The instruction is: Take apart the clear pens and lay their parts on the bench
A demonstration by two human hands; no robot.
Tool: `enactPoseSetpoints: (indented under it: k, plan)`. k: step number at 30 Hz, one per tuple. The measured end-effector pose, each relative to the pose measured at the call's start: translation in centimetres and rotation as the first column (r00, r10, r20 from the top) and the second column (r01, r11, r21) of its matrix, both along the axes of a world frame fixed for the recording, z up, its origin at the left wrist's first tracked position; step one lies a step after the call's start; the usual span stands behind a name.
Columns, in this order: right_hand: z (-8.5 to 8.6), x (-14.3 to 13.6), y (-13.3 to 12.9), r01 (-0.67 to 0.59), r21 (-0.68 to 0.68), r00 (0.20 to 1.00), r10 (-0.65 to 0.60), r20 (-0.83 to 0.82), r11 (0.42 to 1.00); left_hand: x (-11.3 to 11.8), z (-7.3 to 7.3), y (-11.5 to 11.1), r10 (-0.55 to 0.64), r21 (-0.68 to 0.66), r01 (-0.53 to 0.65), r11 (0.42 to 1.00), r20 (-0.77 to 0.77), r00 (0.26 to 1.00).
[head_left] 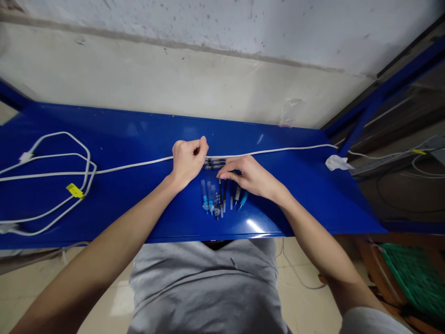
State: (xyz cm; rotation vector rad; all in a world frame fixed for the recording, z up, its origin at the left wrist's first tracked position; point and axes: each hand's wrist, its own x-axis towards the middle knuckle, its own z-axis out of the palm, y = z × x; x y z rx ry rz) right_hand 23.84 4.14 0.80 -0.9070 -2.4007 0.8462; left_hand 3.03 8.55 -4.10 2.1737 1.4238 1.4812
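Observation:
My left hand [189, 160] is closed in a pinch above the blue shelf, beside the white cable; what it holds, if anything, is hidden. My right hand [245, 174] reaches over a group of pen parts, its thumb and forefinger together at the top of a thin dark refill [220, 195]. Clear and light-blue caps [204, 197] lie left of the refills. Blue and white pen barrels [243, 199] lie to the right, partly under my right hand. Several dark clear pens [212, 163] are stacked crosswise between my hands.
A white cable [139, 163] runs across the blue shelf [132, 123], looped at the left with a yellow tag [75, 190]. Crumpled white tissue [336, 162] lies at the right end. Behind is a pale wall; a blue frame post stands at the right.

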Motion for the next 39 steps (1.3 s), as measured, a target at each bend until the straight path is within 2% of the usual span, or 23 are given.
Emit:
enactPoseSetpoints:
  k: [8, 11, 15, 21, 26, 31, 33, 35, 37, 39]
  plan:
    - [-0.9, -0.6, -0.2, 0.118, -0.143, 0.987, -0.133, -0.096, 0.983, 0.1, 0.1, -0.1, -0.019, -0.003, 0.018, 1.000, -0.008, 1.000]
    - [-1.1, -0.8, -0.2, 0.137, -0.098, 0.981, -0.148, -0.124, 0.986, 0.1, 0.1, -0.1, -0.023, -0.012, 0.023, 1.000, -0.011, 1.000]
    - [-1.1, -1.0, -0.1, 0.082, -0.046, 0.988, -0.087, -0.125, 0.996, 0.0, 0.1, -0.2, -0.025, -0.009, 0.025, 1.000, -0.008, 1.000]
    - [-1.0, -1.1, -0.3, 0.012, -0.107, 0.998, -0.019, -0.063, 0.994, 0.0, 0.1, -0.2, -0.030, -0.017, 0.029, 0.999, -0.008, 1.000]
    - [-1.2, -1.3, -0.5, -0.023, -0.032, 0.999, 0.024, 0.029, 0.999, 0.1, 0.0, -0.1, -0.025, -0.019, 0.025, 1.000, -0.006, 1.000]
    - [-1.1, -1.2, 0.0, -0.041, -0.031, 0.997, 0.043, 0.056, 0.999, 0.0, 0.0, -0.1, -0.019, -0.016, 0.019, 1.000, -0.008, 1.000]
    - [-0.8, -0.5, 0.3, 0.035, -0.059, 0.999, -0.034, 0.017, 0.998, 0.0, 0.0, -0.1, -0.023, -0.015, 0.023, 1.000, -0.007, 1.000]
    - [-0.5, 1.0, 0.0, 0.185, -0.075, 0.982, -0.186, -0.011, 0.980, -0.1, 0.0, 0.0, -0.022, -0.016, 0.022, 1.000, -0.001, 1.000]
    - [-0.6, 2.8, -0.9, 0.367, -0.073, 0.930, -0.367, 0.016, 0.927, 0.0, 0.0, 0.0, -0.020, -0.017, 0.020, 1.000, 0.009, 1.000]
    - [-1.0, 4.6, -2.4, 0.526, -0.122, 0.851, -0.519, 0.084, 0.842, 0.1, 0.0, 0.0, -0.028, -0.019, 0.028, 0.999, 0.014, 1.000]
